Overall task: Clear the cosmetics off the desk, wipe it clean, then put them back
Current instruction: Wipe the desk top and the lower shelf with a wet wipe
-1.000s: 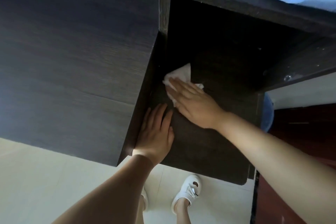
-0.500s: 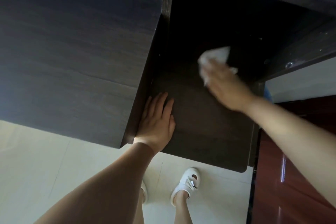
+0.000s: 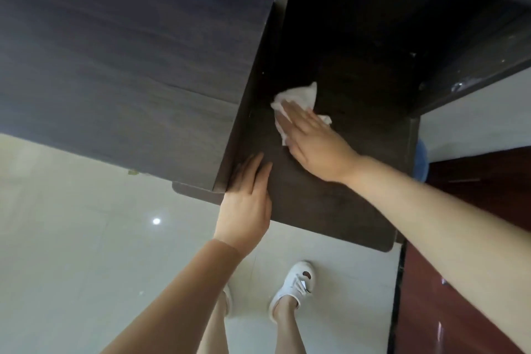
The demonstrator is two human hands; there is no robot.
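Note:
A dark wooden desk surface (image 3: pixel 330 204) lies below me, set into an alcove. My right hand (image 3: pixel 316 144) presses flat, fingers straight, on a crumpled white tissue (image 3: pixel 298 96) near the middle of the surface. My left hand (image 3: pixel 247 198) rests flat, fingers straight, on the desk's front left part, beside the tall side panel. No cosmetics show in this view.
A tall dark cabinet panel (image 3: pixel 129 52) rises on the left of the desk. A dark shelf edge (image 3: pixel 474 66) runs at the upper right. Pale tiled floor (image 3: pixel 71 238) and my white shoes (image 3: pixel 296 284) lie below; a reddish-brown panel (image 3: pixel 459 310) stands at right.
My right hand has slid the tissue from the right back part of the desk leftward and nearer, toward the middle. My left hand stays flat in place. The view shifted slightly.

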